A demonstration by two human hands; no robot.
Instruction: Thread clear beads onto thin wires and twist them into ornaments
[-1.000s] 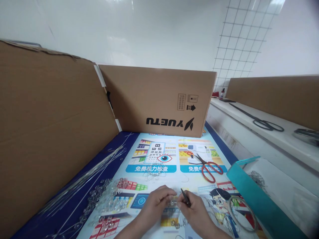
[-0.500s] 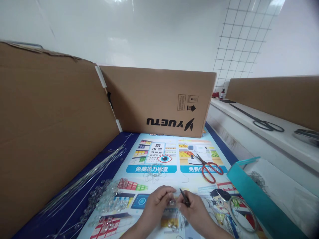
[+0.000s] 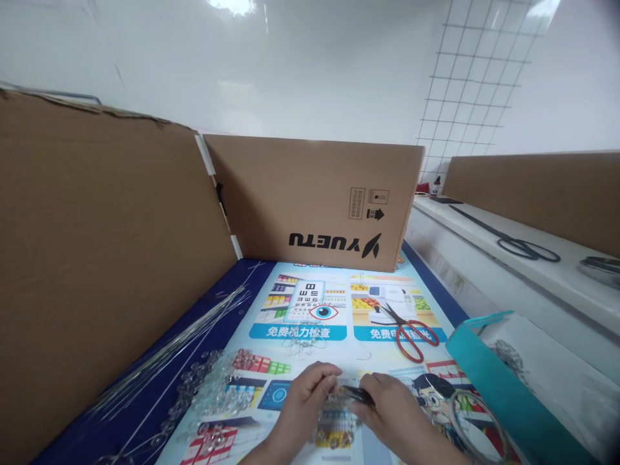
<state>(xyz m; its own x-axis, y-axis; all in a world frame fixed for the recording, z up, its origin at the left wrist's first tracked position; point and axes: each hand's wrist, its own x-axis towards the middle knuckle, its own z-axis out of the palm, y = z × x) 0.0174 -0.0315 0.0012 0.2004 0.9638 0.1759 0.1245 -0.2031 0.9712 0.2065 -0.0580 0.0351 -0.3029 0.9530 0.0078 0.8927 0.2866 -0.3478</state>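
My left hand (image 3: 307, 397) is closed in a pinch on a clear beaded wire piece (image 3: 334, 403); the exact grip is partly hidden by the fingers. Dark, slim-nosed pliers (image 3: 359, 394) are gripped in my right hand (image 3: 387, 407), their tips pointing left and reaching the left fingertips. Below the hands, several clear beads (image 3: 334, 440) hang or lie over the printed mat. A loose heap of clear beads (image 3: 217, 387) spreads to the left of my left hand. Another small beaded wire piece (image 3: 303, 345) lies beyond the hands.
Red-handled scissors (image 3: 411, 336) lie beyond my right hand. A wire coil (image 3: 477, 423) rests beside a teal-edged box (image 3: 504, 381) containing tangled wire. Straight wires (image 3: 179, 345) lie at left. Cardboard panels (image 3: 314, 194) stand behind and at left; long black scissors (image 3: 523, 247) lie on a white ledge.
The pliers have swung from pointing up and away to pointing left at the left fingertips. My right hand has turned with them. The view has shifted slightly.
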